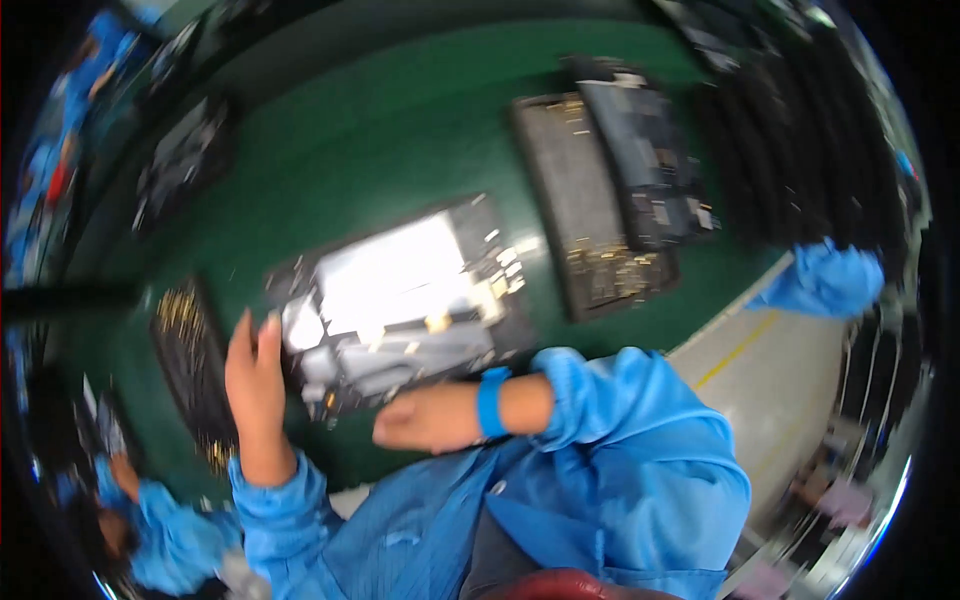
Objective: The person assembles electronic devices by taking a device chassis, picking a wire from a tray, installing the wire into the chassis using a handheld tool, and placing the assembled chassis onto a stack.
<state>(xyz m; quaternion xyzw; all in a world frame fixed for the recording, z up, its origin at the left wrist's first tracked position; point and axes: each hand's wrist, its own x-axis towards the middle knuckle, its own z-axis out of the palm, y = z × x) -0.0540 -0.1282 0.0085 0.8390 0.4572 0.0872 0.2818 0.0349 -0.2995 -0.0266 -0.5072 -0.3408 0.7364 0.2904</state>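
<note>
In front of me lies a flat black panel with a bright silver-white plate (pixel 395 275) and small gold and white parts along its side. My left hand (pixel 257 380) is upright at the panel's left edge, its fingers stretched and slightly apart, nothing seen in them. Whether it touches the edge is hard to tell. My right hand (pixel 428 418), with a blue band (pixel 492 403) on the wrist, reaches left along the panel's near edge. Its fingers are blurred and mostly turned out of sight. A dark foam tray (pixel 188 360) with gold-coloured parts lies just left of my left hand.
The green tabletop (pixel 400 110) carries another dark tray (pixel 590 200) with gold parts, a second black panel (pixel 645 160) overlapping it, and a stack of black trays (pixel 800 140) at far right. More dark pieces (pixel 185 160) lie far left. A co-worker's blue sleeve (pixel 180 535) is at lower left.
</note>
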